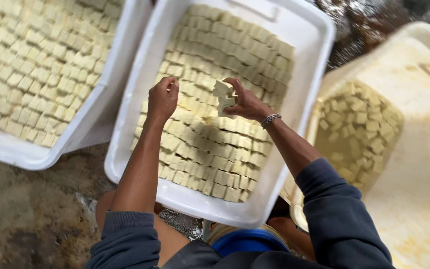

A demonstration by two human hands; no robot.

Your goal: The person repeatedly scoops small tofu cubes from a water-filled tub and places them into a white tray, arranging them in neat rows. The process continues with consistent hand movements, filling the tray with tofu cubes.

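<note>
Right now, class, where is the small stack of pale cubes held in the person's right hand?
In the head view, the stack of pale cubes sits centrally, gripped by the right hand above the middle white tray.

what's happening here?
A person leans over a white tray lined with rows of pale cubes. The right hand holds a few cubes above the rows; the left hand is closed just over them. A second filled tray sits to the left, and a tub of loose cubes in liquid to the right.
</note>
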